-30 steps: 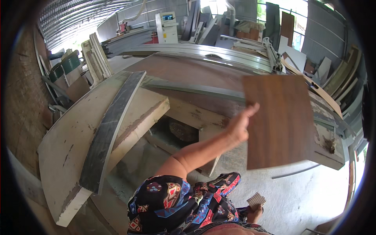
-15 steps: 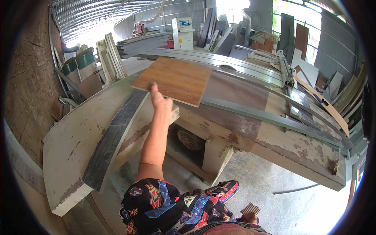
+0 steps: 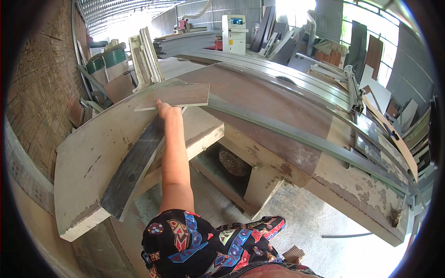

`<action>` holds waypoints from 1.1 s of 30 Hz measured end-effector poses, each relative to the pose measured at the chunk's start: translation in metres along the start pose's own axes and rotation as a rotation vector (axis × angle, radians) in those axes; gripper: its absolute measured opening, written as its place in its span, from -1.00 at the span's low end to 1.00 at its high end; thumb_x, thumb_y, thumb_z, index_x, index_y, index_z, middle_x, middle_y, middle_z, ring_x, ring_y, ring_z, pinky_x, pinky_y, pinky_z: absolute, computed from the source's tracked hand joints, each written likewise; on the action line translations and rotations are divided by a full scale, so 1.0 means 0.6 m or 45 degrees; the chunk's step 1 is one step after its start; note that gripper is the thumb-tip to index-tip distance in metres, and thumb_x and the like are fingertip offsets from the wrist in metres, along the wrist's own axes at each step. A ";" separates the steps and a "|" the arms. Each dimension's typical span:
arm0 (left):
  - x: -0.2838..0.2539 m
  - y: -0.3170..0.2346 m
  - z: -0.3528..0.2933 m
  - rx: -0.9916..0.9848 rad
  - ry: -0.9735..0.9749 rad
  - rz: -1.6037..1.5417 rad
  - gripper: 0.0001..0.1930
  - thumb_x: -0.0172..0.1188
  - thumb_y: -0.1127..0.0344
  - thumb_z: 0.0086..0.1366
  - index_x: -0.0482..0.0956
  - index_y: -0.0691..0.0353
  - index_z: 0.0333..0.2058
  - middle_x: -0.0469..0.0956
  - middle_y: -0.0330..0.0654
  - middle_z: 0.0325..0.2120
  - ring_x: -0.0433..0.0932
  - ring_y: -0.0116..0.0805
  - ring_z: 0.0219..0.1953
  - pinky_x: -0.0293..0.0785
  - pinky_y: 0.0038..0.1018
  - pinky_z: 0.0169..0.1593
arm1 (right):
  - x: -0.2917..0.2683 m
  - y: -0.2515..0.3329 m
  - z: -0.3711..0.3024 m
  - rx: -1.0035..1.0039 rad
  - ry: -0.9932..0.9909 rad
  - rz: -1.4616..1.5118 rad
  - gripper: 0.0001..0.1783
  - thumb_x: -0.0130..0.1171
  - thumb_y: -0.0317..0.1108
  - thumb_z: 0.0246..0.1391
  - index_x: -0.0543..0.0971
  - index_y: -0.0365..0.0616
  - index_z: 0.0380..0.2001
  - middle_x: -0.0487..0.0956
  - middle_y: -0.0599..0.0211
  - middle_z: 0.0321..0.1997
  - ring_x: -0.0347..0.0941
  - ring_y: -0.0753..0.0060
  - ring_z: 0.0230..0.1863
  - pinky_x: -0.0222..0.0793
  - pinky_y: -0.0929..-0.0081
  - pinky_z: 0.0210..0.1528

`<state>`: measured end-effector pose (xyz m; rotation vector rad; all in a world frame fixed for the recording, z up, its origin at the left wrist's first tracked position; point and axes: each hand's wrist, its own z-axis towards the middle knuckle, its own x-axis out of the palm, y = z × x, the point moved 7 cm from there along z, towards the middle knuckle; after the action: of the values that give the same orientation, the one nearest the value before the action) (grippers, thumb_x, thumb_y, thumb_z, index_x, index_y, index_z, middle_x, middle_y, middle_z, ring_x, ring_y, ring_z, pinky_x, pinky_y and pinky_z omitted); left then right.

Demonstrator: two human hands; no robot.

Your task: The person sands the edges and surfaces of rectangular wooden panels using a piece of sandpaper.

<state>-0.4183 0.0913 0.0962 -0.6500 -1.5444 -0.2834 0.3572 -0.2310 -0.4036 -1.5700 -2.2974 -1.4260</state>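
My left hand (image 3: 166, 109) reaches far forward, closed on the near edge of a flat wooden board (image 3: 190, 94). The board is seen at a slant, over the far end of a dark grey strip (image 3: 132, 169) on the pale left side table (image 3: 88, 157). Whether it rests on that strip or hovers just above cannot be made out. Low at the right, beside my patterned clothing, a small ribbed brown piece (image 3: 293, 254) shows where my right hand is; the fingers are mostly hidden.
A long metal rail (image 3: 296, 135) crosses the saw table (image 3: 278, 111). Behind it a toothed saw blade (image 3: 285, 80) stands up beside a sliding metal bed (image 3: 250, 65). A white control cabinet (image 3: 234, 37) and leaning panels (image 3: 358, 46) are farther back. A dark rod (image 3: 347, 236) lies on the floor.
My left hand has carried the board leftward, off the saw table to above the side table, and the board now tilts. The view has shifted slightly. My right hand is less visible.
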 end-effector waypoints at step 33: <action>-0.010 -0.084 -0.115 0.929 -0.418 0.942 0.04 0.23 0.16 0.15 -0.39 0.55 0.26 -0.16 0.38 0.22 0.02 0.15 0.28 0.14 -0.21 0.28 | 0.049 0.014 0.001 0.035 -0.033 -0.073 -0.52 0.19 -0.11 -0.02 0.36 -0.10 -0.09 0.46 0.17 -0.20 0.46 0.08 -0.25 0.47 0.04 -0.29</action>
<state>-0.3894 0.0116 0.1075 -0.6401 -1.4579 0.9424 0.3491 -0.2086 -0.3843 -1.5363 -2.3850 -1.3879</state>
